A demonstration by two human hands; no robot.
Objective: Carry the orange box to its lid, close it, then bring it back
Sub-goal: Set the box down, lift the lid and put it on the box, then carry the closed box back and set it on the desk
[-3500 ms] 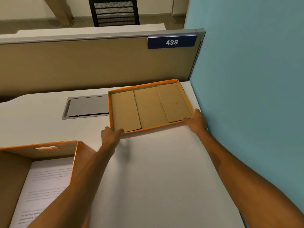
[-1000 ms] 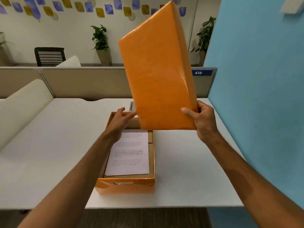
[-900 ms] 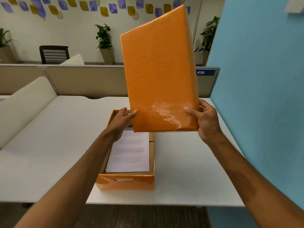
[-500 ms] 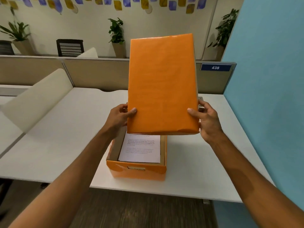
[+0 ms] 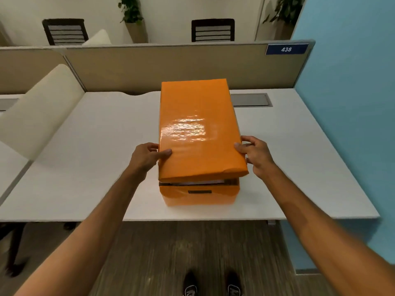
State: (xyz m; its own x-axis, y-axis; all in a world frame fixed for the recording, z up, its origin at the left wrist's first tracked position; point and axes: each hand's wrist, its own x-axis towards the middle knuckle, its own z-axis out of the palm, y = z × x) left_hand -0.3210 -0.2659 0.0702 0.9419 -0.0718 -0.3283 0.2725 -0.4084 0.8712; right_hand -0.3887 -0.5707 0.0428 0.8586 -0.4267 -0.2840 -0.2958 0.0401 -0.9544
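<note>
The orange box stands on the white desk near its front edge, its handle slot facing me. The glossy orange lid lies over the box, with its near end still raised so a dark gap and the paper's edge show beneath it. My left hand grips the lid's near left edge, thumb on top. My right hand holds the near right edge, thumb on top and fingers along the side.
A beige partition runs along the desk's far side, with a sign reading 438. A blue wall bounds the right. A grey cable flap sits behind the box. Two chairs and potted plants stand beyond. A cream panel leans at left.
The lid was picked up from the desk, turned orange side up, and lowered from a steep tilt down onto the box. Both hands kept hold of it.
</note>
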